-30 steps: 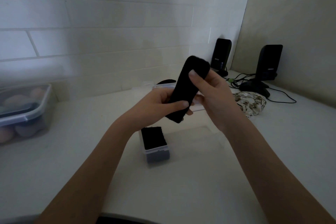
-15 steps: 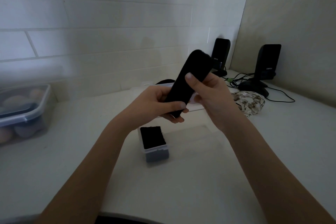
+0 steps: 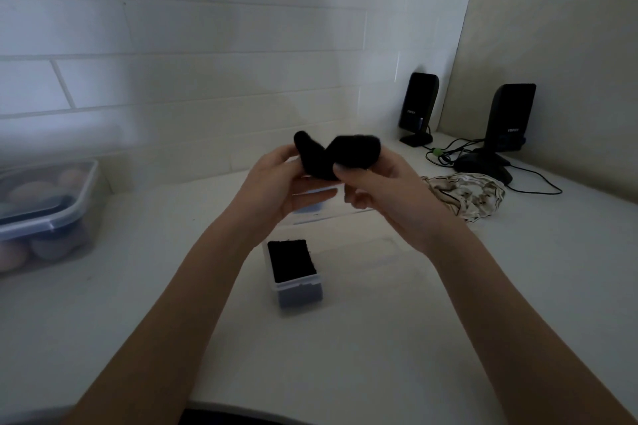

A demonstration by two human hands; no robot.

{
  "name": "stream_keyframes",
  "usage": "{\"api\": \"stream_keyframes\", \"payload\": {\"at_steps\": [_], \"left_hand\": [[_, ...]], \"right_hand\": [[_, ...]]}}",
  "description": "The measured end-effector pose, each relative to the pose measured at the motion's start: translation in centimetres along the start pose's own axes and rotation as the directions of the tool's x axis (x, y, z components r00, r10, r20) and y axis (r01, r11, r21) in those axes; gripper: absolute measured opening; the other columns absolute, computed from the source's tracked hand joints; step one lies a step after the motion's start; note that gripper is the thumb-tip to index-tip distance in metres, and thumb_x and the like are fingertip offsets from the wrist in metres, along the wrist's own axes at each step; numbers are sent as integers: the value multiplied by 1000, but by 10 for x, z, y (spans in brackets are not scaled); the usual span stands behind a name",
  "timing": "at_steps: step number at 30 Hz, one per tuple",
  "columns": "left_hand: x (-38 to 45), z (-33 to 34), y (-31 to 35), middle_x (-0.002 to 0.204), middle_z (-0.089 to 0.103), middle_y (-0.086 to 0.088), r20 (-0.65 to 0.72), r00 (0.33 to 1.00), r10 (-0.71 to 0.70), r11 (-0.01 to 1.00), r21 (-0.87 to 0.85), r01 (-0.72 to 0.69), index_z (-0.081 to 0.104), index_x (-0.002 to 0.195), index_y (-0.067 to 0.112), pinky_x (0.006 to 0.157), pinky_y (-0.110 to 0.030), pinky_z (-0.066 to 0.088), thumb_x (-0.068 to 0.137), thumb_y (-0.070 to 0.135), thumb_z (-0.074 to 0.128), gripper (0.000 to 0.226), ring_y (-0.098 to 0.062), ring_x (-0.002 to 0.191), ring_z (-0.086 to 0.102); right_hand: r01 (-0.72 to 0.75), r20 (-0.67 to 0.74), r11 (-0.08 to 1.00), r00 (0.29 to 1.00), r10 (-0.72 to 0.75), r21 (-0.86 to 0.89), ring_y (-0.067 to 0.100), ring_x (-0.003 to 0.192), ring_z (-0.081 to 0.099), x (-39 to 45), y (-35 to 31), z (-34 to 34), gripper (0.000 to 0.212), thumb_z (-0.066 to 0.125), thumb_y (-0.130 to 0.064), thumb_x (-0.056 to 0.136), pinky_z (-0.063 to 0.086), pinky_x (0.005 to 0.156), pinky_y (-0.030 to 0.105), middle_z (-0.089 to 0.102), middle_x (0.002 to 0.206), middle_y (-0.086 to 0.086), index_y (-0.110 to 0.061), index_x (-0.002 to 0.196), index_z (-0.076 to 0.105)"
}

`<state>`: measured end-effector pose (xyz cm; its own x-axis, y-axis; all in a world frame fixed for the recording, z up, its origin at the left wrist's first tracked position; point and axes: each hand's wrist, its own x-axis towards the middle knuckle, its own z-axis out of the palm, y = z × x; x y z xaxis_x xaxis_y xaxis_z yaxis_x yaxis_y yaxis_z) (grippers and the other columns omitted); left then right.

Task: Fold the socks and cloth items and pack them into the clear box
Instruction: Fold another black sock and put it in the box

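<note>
Between both hands' fingers [image 3: 340, 172], bent black sock [image 3: 336, 155]

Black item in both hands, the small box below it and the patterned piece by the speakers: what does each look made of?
Black sock: soft matte knit, probably; it bends limply and its edges look fuzzy. Clear box: see-through plastic with a smooth frosted rim; black fabric shows inside. Patterned cloth: thin crumpled fabric, perhaps slightly glossy; the dim light leaves that open.
</note>
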<state>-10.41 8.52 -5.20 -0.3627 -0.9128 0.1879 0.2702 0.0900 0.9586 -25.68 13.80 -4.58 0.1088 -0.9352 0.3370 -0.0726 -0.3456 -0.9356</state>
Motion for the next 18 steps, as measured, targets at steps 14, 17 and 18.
{"api": "stream_keyframes", "payload": {"at_steps": [14, 17, 18], "left_hand": [[3, -8, 2, 106, 69, -12, 57, 997, -51, 976, -207, 62, 57, 114, -1, 70, -27, 58, 98, 22, 39, 33, -19, 91, 69], [2, -8, -1, 95, 73, -7, 52, 998, -31, 985, -169, 40, 61, 104, 3, 66, -24, 57, 98, 14, 38, 27, -16, 86, 71], [2, -7, -2, 90, 75, -5, 46, 999, -29, 987, -159, 36, 62, 101, 4, 65, -24, 57, 98, 11, 37, 26, -15, 82, 71]], "right_hand": [[187, 167, 911, 977, -133, -368, 26, 94, 62, -1, 4, 8, 31, 72, -4, 77, 53, 72, 26, 66, 115, 6, -13, 106, 66], [199, 197, 903, 972, -131, -380, 7, 84, 64, -1, 3, 8, 32, 72, -3, 77, 52, 69, 23, 68, 106, 5, -7, 108, 67], [193, 200, 905, 972, -124, -378, -1, 76, 63, -1, 2, 8, 30, 71, -2, 78, 53, 64, 18, 69, 98, 0, -6, 108, 66]]}}
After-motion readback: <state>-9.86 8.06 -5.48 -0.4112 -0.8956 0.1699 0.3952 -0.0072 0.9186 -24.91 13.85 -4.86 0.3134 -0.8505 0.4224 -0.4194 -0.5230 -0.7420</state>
